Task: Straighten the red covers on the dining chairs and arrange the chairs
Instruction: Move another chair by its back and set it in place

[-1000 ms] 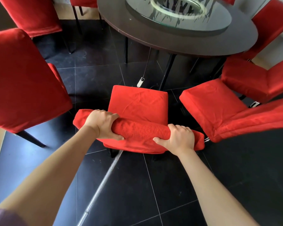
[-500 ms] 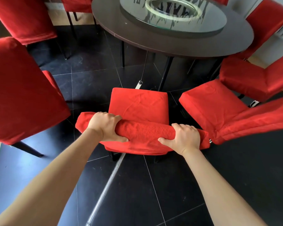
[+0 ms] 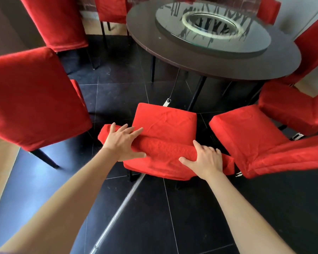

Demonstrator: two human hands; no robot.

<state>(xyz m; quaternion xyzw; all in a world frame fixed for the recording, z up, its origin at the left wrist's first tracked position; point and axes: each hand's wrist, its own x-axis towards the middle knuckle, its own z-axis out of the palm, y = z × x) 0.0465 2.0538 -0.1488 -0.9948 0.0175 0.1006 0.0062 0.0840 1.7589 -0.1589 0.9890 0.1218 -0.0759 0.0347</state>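
Observation:
A dining chair in a red cover [image 3: 163,123] stands right in front of me, its seat facing the round table. Both my hands lie on the top of its backrest [image 3: 165,150]. My left hand [image 3: 122,142] rests there with fingers spread and nearly straight, thumb down the near side. My right hand [image 3: 203,159] sits further right, fingers loosely spread over the top edge, thumb pointing left. Neither hand is clenched round the fabric.
A dark round table [image 3: 209,57] with a glass turntable [image 3: 212,28] stands beyond. Red-covered chairs crowd both sides: one at the left [image 3: 31,99], one close at the right [image 3: 246,138], others [image 3: 57,22] farther back. Black floor tiles [image 3: 154,217] lie below.
Both hands gripped the backrest top with curled fingers earlier; now the fingers have opened and lie spread on it. The view has shifted, with the table now further right.

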